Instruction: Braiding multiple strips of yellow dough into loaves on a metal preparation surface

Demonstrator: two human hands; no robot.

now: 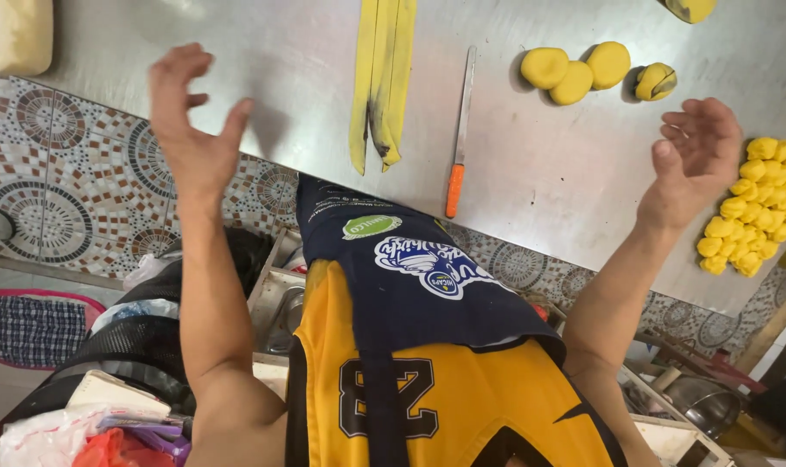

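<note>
Both hands lifted, each grip open and empty: left hand upper left, right hand beside peeled pieces at right edge; knife lies mid-desk, between cuts, next a pick-up.

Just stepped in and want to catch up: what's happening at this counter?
A person stands at a steel counter, both hands raised and empty: left hand and right hand, fingers spread. A knife with an orange handle lies beside long yellow strips. Round yellow pieces and a heap of small yellow chunks sit near the right hand.
</note>
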